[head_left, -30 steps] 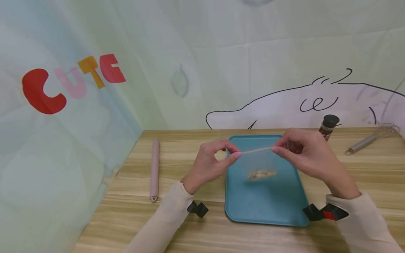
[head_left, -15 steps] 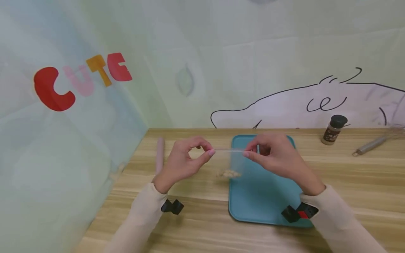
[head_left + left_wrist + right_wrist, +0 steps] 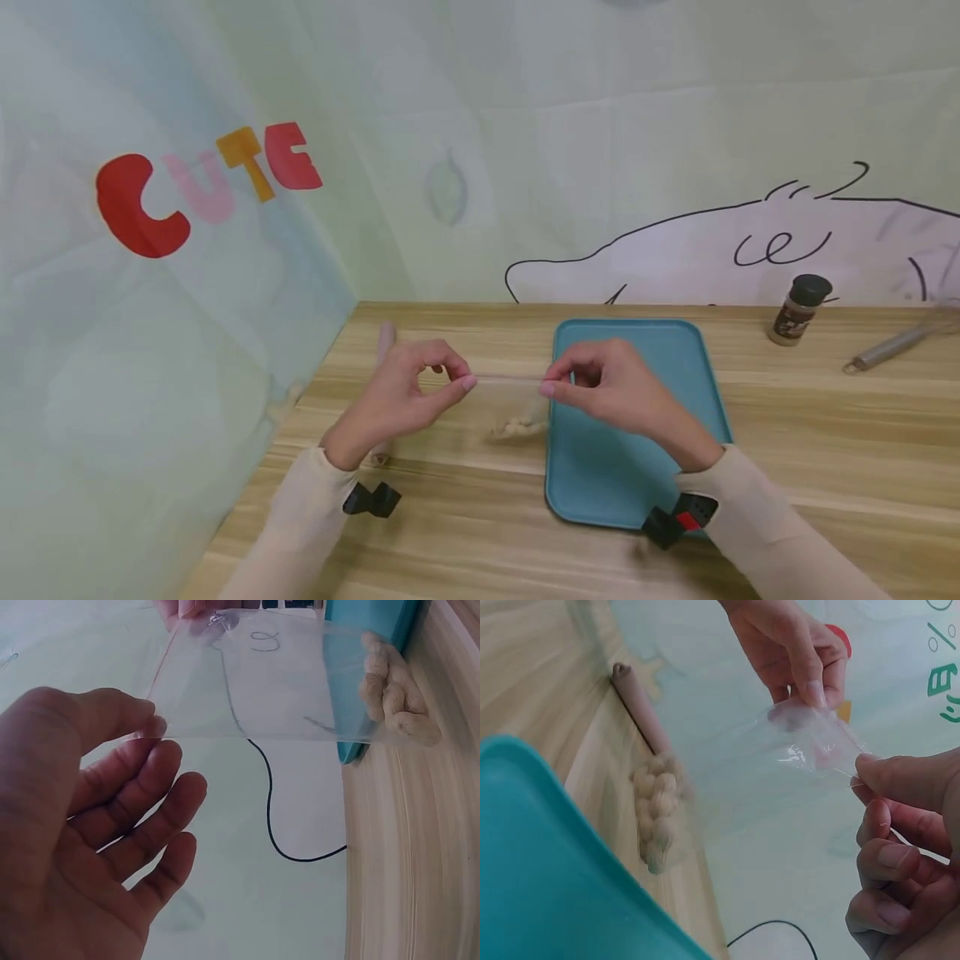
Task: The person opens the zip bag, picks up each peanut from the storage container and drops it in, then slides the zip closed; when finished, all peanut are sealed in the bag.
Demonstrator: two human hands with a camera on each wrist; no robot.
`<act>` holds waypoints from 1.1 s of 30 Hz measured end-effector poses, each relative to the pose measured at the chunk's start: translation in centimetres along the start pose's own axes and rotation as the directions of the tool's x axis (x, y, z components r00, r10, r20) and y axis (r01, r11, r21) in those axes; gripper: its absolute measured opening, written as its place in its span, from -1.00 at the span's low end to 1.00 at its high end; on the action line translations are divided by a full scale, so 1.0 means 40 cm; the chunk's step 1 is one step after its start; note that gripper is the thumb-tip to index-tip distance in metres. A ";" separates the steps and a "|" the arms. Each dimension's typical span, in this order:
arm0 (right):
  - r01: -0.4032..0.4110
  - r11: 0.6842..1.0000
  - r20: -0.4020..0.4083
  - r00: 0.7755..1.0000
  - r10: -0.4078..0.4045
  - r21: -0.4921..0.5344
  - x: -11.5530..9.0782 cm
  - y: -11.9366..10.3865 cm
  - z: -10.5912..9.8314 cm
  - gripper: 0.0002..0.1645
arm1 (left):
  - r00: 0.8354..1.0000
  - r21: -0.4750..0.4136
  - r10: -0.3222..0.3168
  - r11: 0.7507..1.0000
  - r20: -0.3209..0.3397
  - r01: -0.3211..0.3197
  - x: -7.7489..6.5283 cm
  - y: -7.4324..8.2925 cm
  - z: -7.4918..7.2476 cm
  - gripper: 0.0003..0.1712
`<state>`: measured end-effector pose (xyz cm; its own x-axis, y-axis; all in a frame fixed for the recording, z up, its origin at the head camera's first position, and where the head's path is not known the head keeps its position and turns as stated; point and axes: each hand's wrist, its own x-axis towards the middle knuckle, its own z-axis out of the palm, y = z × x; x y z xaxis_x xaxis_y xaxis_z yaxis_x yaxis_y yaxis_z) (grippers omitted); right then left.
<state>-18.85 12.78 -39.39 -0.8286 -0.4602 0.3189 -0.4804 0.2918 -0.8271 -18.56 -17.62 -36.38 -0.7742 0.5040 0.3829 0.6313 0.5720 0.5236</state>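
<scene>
A clear zip bag hangs between my two hands, its top edge stretched level above the table. Peanuts in their shells lie gathered at the bottom of the bag; the right wrist view shows the same peanuts. My left hand pinches one end of the bag's top edge between thumb and forefinger, its other fingers loosely bent. At the opposite end, my right hand pinches the edge with thumb and forefinger. Part of a blue tray lies below and behind the right hand.
A pinkish rolling pin lies at the left, partly hidden behind the left hand. Toward the back right stand a black-capped seasoning jar and, lying beside it, a whisk. A printed cloth hangs behind the wooden table.
Both hands have carried the bag of peanuts leftward, from above the tray to beside its left edge. They keep their pinch on the bag. The view has shifted slightly.
</scene>
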 end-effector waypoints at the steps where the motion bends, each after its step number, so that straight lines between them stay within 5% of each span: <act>1: -0.003 1.000 0.006 1.000 0.003 -0.001 0.000 -0.003 0.002 -0.96 | 1.000 0.006 -0.003 1.000 0.005 0.003 -0.003 -0.001 -0.003 -0.89; 9: -0.063 0.998 0.104 0.992 0.066 -0.031 0.009 -0.030 0.014 -0.93 | 0.996 -0.001 -0.031 1.000 0.087 0.031 -0.017 -0.007 -0.030 -0.90; 13: -0.102 0.990 0.157 0.981 0.117 -0.102 0.038 -0.019 0.012 -0.89 | 0.986 0.026 -0.064 0.998 0.156 0.061 0.006 -0.024 -0.028 -0.90; 23: -0.179 0.948 0.135 0.966 0.220 -0.263 0.149 0.088 0.019 -0.83 | 0.955 0.068 -0.243 0.970 0.172 0.235 0.107 -0.133 0.069 -0.90; 30: -0.276 0.905 0.139 0.932 0.334 -0.324 0.178 0.139 0.036 -0.86 | 0.911 0.129 -0.350 0.936 0.217 0.328 0.123 -0.175 0.127 -0.90; 33: -0.265 0.900 0.142 0.933 0.329 -0.347 0.182 0.154 0.045 -0.89 | 0.905 0.145 -0.362 0.930 0.224 0.337 0.122 -0.187 0.145 -0.90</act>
<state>-27.34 9.70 -43.00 -0.8907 -0.4527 -0.0406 -0.3126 0.6750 -0.6683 -26.80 -15.66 -42.83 -0.9191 0.3938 -0.0140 0.3332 0.7956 0.5059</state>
